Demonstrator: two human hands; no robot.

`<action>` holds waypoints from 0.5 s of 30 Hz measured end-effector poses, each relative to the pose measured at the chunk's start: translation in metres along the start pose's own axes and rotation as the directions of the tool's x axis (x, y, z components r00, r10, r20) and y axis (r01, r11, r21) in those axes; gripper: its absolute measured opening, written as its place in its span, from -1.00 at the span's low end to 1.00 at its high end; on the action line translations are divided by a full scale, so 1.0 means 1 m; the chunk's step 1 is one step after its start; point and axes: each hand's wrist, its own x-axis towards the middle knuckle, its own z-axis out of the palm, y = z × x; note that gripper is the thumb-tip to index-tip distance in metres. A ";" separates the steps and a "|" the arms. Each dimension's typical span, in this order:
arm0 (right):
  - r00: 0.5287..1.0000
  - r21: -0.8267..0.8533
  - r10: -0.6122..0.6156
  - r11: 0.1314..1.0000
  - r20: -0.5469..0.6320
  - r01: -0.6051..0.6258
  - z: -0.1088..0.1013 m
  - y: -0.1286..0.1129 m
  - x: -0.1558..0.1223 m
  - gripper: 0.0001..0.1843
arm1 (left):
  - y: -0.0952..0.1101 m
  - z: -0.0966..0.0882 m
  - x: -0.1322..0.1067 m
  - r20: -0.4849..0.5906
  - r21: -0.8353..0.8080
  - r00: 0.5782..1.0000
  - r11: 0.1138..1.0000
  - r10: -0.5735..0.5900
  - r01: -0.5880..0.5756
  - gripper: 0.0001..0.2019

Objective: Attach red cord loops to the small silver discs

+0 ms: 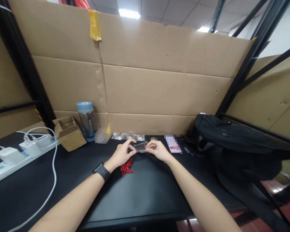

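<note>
Between my two hands is a small clear plastic bag [140,147], held up just above the black table. My left hand [122,152], with a dark watch on its wrist, pinches the bag's left edge between thumb and fingers. The right edge is pinched by my right hand [157,150]. A bundle of red cord [127,167] lies on the table below my left hand. Behind the hands sits a row of clear packets [128,137] with silvery, red-marked contents. A small round item [154,139] lies just behind my right hand, partly hidden.
At the left are a white power strip [4,170] with chargers and a cable, an opened cardboard box [69,133], a blue-lidded bottle [86,121] and flat clear bags [102,136]. A phone-like item [173,144] and black backpack [239,148] lie right. A cardboard wall [145,90] stands behind.
</note>
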 end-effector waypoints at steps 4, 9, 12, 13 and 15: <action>0.999 -0.030 -0.016 0.999 -0.043 0.015 -0.005 -0.005 -0.001 -0.64 | -0.005 0.004 0.003 -0.047 -0.077 0.996 0.994 -0.080 0.077 -0.65; 0.994 -0.143 -0.026 0.990 -0.108 0.010 -0.003 -0.012 -0.005 -0.55 | -0.001 0.011 0.003 -0.102 -0.169 0.985 0.979 -0.137 0.119 -0.59; 0.994 -0.263 -0.061 0.964 -0.090 0.036 0.001 -0.017 -0.008 -0.62 | 0.006 0.008 0.002 -0.120 -0.063 0.988 0.994 -0.095 0.088 -0.66; 0.994 -0.313 -0.078 0.948 -0.078 0.050 0.003 -0.018 -0.009 -0.67 | 0.008 0.006 0.001 -0.119 -0.003 0.991 0.998 -0.059 0.059 -0.71; 0.994 -0.417 -0.103 0.906 -0.041 0.077 0.007 -0.022 -0.011 -0.78 | 0.010 0.002 0.001 -0.097 0.107 0.995 0.994 0.008 0.002 -0.81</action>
